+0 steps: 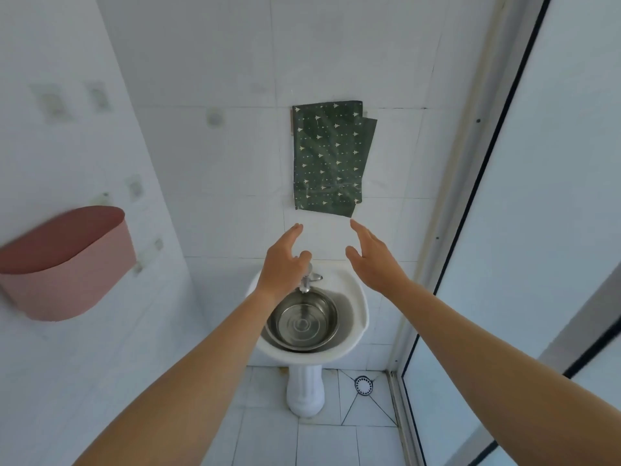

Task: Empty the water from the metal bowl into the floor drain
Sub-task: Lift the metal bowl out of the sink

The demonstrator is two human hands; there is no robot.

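white tiles cover the walls. the metal bowl (301, 322) sits in the sink (359, 309), maybe with water. left hand (284, 264) and right hand (374, 260) reach out, fingers spread. the floor drain (363, 385) lies below.

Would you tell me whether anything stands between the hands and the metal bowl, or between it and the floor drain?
The faucet overhangs the far rim of the metal bowl, under the left hand; the way looks free for the right hand. The sink rim rings the bowl; the floor drain lies uncovered.
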